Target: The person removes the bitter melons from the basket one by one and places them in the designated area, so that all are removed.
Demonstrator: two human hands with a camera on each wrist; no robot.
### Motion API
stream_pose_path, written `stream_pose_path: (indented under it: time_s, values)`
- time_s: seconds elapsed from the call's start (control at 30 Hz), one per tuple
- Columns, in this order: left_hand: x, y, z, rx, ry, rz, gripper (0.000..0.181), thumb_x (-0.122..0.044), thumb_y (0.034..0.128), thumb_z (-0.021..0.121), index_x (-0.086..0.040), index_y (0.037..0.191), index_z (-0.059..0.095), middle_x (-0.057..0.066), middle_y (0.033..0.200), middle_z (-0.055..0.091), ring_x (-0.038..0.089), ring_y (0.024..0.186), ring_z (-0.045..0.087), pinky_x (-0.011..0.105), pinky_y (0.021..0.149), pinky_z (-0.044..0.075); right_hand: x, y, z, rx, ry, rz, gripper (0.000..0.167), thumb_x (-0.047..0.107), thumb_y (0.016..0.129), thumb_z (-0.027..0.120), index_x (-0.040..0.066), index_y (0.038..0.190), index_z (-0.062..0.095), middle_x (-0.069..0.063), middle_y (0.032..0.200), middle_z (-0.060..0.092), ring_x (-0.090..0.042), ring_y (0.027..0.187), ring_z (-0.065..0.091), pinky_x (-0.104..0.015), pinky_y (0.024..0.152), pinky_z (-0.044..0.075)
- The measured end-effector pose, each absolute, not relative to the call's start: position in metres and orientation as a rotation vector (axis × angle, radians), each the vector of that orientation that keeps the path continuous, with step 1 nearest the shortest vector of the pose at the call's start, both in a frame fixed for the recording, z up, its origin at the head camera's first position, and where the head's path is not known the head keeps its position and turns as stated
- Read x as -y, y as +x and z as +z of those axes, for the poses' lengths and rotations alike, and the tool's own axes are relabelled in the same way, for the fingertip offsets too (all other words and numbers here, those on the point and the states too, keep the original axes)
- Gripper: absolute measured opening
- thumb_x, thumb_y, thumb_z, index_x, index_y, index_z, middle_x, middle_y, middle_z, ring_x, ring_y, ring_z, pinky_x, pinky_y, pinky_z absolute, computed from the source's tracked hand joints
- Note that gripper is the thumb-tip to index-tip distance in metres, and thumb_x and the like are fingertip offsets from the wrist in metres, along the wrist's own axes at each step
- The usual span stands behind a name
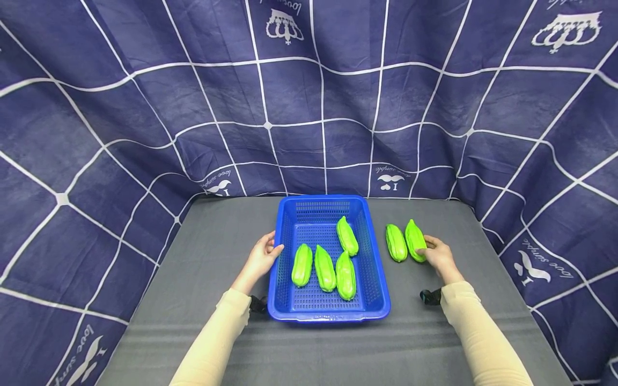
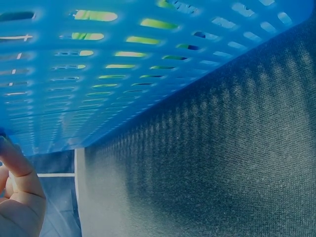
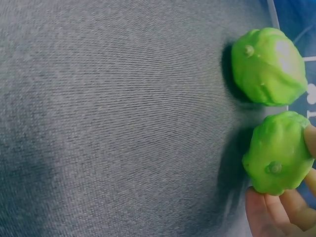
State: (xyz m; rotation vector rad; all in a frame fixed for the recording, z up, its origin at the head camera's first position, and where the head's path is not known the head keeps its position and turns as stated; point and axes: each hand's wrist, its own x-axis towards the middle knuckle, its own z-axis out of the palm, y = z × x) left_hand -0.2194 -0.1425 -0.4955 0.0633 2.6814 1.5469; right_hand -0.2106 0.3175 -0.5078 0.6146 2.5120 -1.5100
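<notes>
A blue plastic basket (image 1: 328,316) stands on the grey table, with several bright green bitter melons, one of them a melon (image 1: 302,265) at the left, lying inside. My left hand (image 1: 263,254) grips the basket's left rim, its thumb at the edge; in the left wrist view only part of the hand (image 2: 19,192) shows beside the perforated wall. Right of the basket, my right hand (image 1: 438,254) holds a ridged green bitter melon (image 1: 415,241) between thumb and fingers. Its blunt end faces the right wrist view, where fingers (image 3: 276,212) lie along it. Another melon (image 1: 396,243) lies just left of it.
Grey cloth covers the table (image 1: 203,321). A dark blue curtain (image 1: 338,96) with white grid lines hangs behind the table and along both sides. Dark wrist-worn devices, such as the one (image 1: 431,297) at the right, sit below each hand.
</notes>
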Motion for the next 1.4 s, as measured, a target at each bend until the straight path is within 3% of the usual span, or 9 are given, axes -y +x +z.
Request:
stream_pose_path:
  time_s: [0.67,1.07,1.4]
  values:
    - [0.142,-0.218,-0.496,-2.668,0.036,1.539,0.055,-0.012,0.0971,0.061,0.007,0.144,0.041,0.027,0.120,0.061,0.033,0.100,0.065,0.048,0.090,0.053,-0.315,-0.206,-0.513,-2.577,0.576,-1.457,0.067,0.002,0.092,0.057,-0.011,0.149,0.026,-0.035,0.149,0.034,-0.048,0.138,0.036,-0.054,0.113,0.033]
    - [0.142,-0.219,-0.496,-2.660,0.037,1.533,0.054,-0.012,0.0979,0.060,0.008,0.144,0.040,0.027,0.122,0.060,0.035,0.103,0.065,0.049,0.092,0.053,-0.316,-0.207,-0.508,-2.572,0.594,-1.437,0.071,0.011,0.095,0.058,-0.009,0.152,0.020,-0.034,0.152,0.029,-0.048,0.141,0.029,-0.055,0.116,0.029]
    - [0.142,-0.220,-0.497,-2.686,0.056,1.543,0.054,-0.010,0.0961,0.062,0.008,0.143,0.042,0.027,0.118,0.061,0.034,0.099,0.065,0.048,0.090,0.053,-0.316,-0.213,-0.489,-2.759,0.605,-1.269,0.067,0.020,0.095,0.060,-0.004,0.150,0.030,-0.030,0.152,0.035,-0.048,0.138,0.036,-0.056,0.111,0.035]
